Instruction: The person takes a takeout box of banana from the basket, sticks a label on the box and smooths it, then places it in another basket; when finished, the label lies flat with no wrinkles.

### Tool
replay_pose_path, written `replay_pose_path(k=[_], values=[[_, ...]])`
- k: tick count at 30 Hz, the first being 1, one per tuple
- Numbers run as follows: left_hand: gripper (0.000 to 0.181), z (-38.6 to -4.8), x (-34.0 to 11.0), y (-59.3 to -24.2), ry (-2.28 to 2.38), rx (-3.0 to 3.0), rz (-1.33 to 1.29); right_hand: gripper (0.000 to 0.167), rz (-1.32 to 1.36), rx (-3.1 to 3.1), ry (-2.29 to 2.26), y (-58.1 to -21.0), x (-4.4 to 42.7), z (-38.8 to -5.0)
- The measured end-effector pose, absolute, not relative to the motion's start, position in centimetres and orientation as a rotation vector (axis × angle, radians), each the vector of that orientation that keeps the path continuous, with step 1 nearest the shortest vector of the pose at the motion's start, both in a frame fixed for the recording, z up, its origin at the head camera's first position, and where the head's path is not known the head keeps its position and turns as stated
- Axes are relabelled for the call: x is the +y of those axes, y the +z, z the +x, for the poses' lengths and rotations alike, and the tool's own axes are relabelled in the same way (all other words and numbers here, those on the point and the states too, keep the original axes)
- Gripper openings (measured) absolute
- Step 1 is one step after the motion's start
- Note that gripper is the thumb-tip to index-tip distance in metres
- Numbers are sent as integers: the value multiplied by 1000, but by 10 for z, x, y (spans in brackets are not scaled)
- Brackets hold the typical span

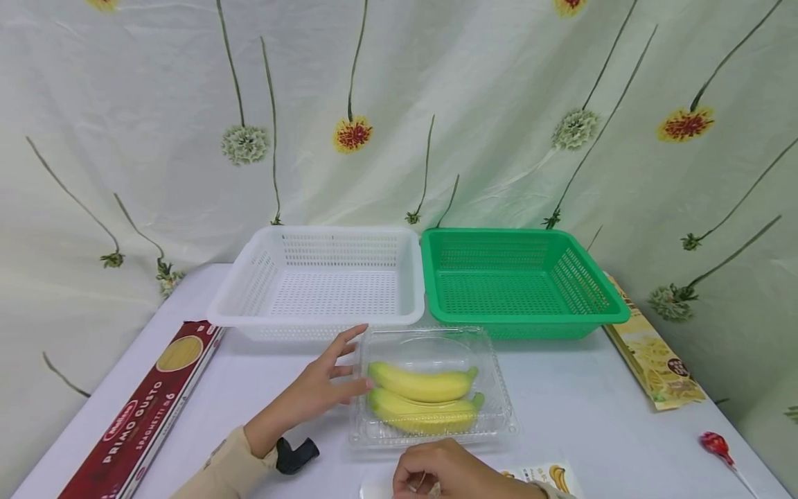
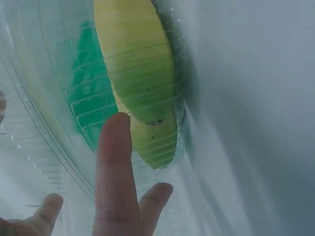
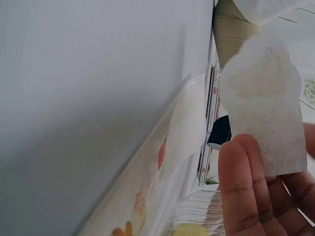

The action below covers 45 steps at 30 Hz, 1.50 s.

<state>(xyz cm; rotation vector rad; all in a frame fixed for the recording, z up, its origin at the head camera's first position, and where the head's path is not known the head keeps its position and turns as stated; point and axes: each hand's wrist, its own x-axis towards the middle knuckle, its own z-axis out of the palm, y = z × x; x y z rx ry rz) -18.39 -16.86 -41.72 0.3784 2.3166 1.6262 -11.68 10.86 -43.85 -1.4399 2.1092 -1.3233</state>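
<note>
A clear lidded plastic box with two yellow bananas inside lies mid-table. At its left side my left hand has its fingers spread; in the left wrist view, fingers are up against or very near the clear wall. In front of the box, my right hand has curled fingers and pinches a small whitish sticker, its plain back showing in the right wrist view. Beneath that hand lies a sheet with banana pictures, partly hidden.
Behind the box stand a white basket and a green basket. A red spaghetti pack lies at left, a yellow noodle pack and red lollipop at right. A small black object is by the left wrist.
</note>
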Motion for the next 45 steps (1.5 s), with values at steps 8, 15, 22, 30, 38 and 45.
replay_pose_path(k=[8,15,22,30,38,45], values=[[88,-187,-162,-415,1616,2281,397,5,-1567,2201,-1285,-435,107,-118],[88,-187,-161,-416,1619,2258,421,18,-1526,2170,-1339,-424,108,-118],[86,-187,-161,-416,1614,2257,418,25,-1521,2198,-1324,-417,108,-118],[87,-187,-160,-416,1614,2256,414,29,-1480,2258,-1401,-409,112,-119],[87,-187,-159,-417,1617,2265,391,27,-1285,2272,-1555,-395,121,-125],[87,-186,-159,-415,1614,2262,366,8,-1050,2187,-1682,-392,125,-138]])
